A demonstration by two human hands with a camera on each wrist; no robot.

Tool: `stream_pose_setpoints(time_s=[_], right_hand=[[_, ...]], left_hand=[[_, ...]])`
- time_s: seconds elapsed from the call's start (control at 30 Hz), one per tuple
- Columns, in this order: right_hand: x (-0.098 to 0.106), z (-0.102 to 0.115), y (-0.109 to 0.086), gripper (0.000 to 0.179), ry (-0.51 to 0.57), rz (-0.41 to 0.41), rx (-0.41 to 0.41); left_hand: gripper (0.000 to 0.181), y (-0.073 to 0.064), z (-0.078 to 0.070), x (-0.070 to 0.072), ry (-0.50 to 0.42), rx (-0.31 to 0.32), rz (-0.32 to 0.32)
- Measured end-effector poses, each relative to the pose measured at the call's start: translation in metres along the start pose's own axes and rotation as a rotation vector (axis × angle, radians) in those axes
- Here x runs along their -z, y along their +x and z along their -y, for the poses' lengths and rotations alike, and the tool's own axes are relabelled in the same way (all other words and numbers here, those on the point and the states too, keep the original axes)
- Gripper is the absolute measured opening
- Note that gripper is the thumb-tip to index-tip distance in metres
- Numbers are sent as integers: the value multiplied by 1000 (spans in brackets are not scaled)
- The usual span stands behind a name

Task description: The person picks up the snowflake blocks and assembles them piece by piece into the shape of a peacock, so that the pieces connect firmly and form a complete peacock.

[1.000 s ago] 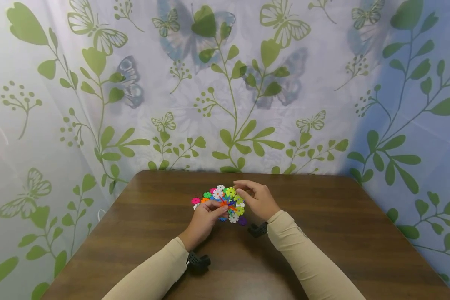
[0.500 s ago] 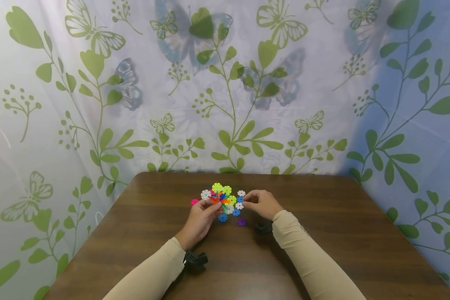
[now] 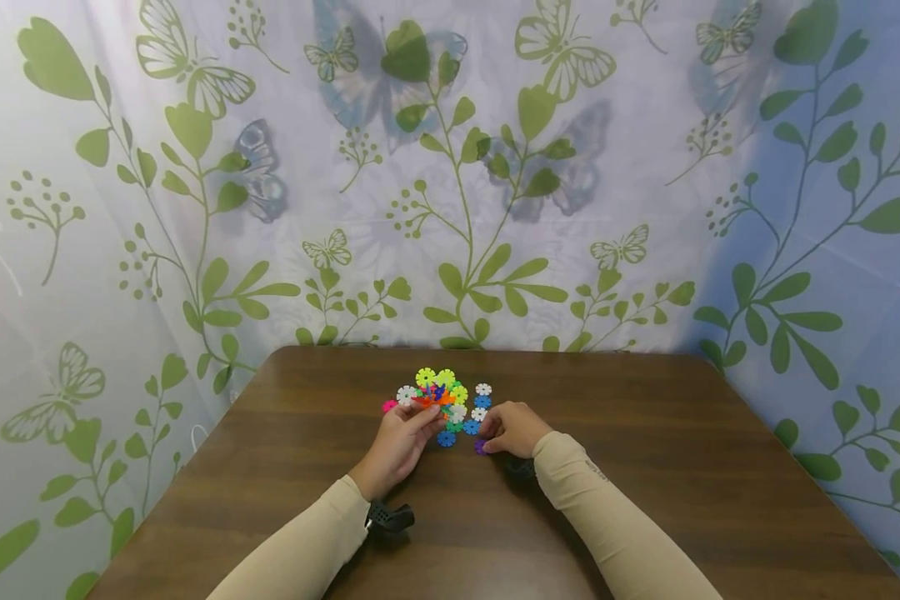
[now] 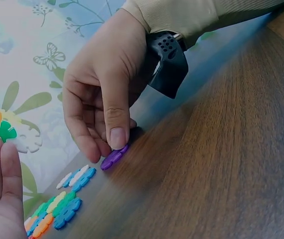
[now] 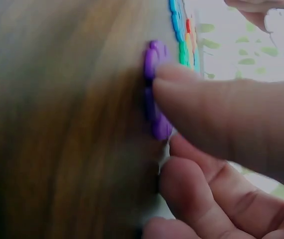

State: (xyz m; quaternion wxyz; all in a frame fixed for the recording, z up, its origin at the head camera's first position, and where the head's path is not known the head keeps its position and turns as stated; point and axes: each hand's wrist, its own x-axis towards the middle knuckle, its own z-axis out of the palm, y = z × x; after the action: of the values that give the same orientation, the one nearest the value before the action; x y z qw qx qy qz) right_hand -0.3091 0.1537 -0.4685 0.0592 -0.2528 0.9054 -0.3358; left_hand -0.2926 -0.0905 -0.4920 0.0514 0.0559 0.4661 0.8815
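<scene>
In the head view my left hand (image 3: 393, 442) holds up a cluster of joined flower-shaped plastic discs (image 3: 437, 398), orange, green, blue and white among them. Its fingers and part of the cluster show at the left edge of the left wrist view. My right hand (image 3: 519, 430) is down at the table beside the loose discs. Its thumb and fingers pinch a purple flower-shaped disc (image 4: 114, 158) at the tabletop. In the right wrist view the thumb lies across the purple disc (image 5: 151, 59), covering part of it, while the other fingers curl below.
Blue discs (image 3: 446, 439) and white discs (image 3: 483, 389) lie right next to the right hand. Yellow discs (image 3: 425, 377) and a pink disc (image 3: 389, 406) lie around the cluster. The brown wooden table (image 3: 615, 392) ends at a patterned curtain (image 3: 645, 275). A black wrist device (image 3: 392, 517) sits by the left sleeve.
My right hand has left the far side of the discs, passed the white and blue ones, and come down nearer to me onto the purple disc. My left hand shifted slightly left with the cluster.
</scene>
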Motion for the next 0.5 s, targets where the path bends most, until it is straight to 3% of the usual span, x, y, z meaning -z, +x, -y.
stream_pose_setpoints(time_s=[0.13,0.5], right_hand=[[-2,2,-1,15,6,14,-11],[0,5,-2,20,-19,88,83]], left_hand=[[18,-1,0,0,0,7,-6],[19,0,0,1,65,10,-23]])
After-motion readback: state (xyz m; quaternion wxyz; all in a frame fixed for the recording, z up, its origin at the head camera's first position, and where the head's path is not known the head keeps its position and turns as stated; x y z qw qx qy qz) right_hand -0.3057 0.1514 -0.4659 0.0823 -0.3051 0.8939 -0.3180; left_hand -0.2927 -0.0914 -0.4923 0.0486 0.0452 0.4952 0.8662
